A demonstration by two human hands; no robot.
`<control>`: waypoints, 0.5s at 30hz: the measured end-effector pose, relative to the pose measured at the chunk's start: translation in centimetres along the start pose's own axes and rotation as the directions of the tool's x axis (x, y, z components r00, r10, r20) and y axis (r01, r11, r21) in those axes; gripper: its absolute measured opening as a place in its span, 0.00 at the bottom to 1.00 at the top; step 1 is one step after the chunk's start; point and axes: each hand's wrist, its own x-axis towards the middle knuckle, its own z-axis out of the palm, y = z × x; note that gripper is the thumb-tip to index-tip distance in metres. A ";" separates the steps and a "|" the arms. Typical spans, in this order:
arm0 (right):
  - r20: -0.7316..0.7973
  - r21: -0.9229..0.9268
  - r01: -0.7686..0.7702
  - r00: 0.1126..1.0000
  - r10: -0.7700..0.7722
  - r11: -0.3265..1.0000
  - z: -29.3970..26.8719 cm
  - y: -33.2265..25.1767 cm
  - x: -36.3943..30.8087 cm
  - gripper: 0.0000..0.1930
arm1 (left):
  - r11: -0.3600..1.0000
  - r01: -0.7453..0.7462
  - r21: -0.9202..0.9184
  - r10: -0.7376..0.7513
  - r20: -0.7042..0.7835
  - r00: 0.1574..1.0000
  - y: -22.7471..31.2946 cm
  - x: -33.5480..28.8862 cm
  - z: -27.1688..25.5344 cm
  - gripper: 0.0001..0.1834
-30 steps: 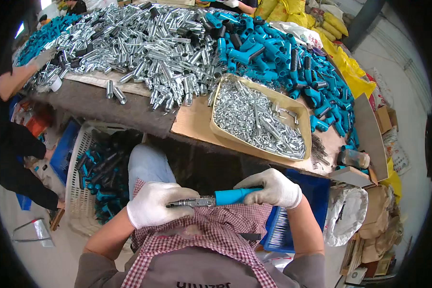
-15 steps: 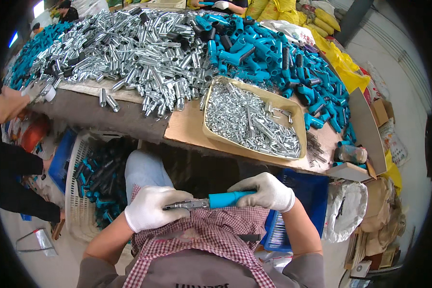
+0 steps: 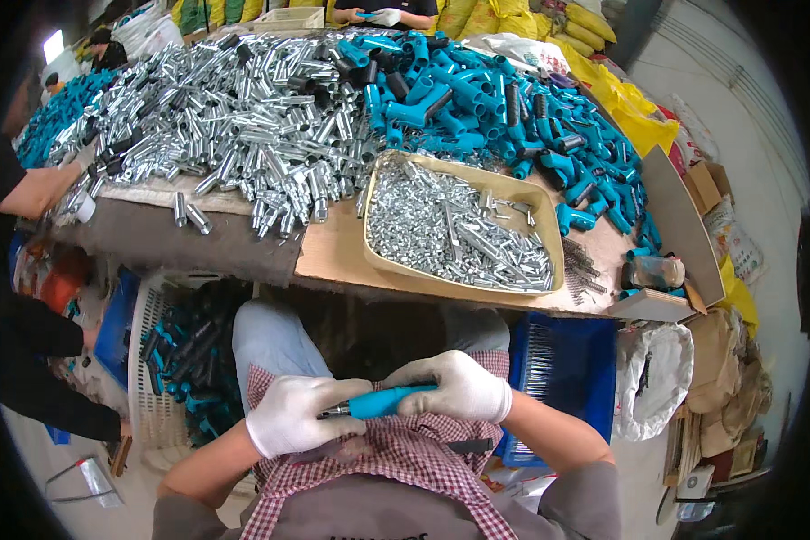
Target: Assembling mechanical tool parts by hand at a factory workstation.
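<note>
Above my lap, a blue plastic handle [image 3: 390, 401] lies nearly level between my two white-gloved hands. My left hand [image 3: 295, 414] is closed around a metal piece [image 3: 336, 410] at the handle's left end; only a short bit of the metal shows. On the other end, my right hand [image 3: 450, 387] grips the handle with thumb and fingers. A checked apron [image 3: 360, 459] is below them. Whether the metal reaches inside the handle is hidden.
Heaped on the table are metal tubes [image 3: 243, 117] and blue handles [image 3: 477, 108]. A yellowish tray [image 3: 524, 192] holds small metal parts. Below stand a white basket [image 3: 144, 396] of handles and a blue crate [image 3: 585, 360] with thin rods. Co-workers are at left and across.
The metal piece shows much less beside the handle now. My hands are closer together, the right one having come left. The view has shifted slightly.
</note>
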 end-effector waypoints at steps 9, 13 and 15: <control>0.122 0.108 -0.173 0.980 0.159 0.979 -0.4 -0.4 0.8 0.26 | 0.999 0.036 0.039 -0.036 0.010 0.999 1.2 0.6 0.8 0.31; 0.129 0.147 -0.065 0.991 0.046 0.987 0.8 0.2 2.6 0.29 | 0.999 0.035 0.005 -0.036 0.094 0.995 1.5 2.1 1.2 0.30; 0.127 0.158 -0.144 0.984 0.124 0.977 0.3 0.4 2.8 0.29 | 1.000 -0.010 0.002 0.010 0.034 0.999 0.5 2.4 2.6 0.30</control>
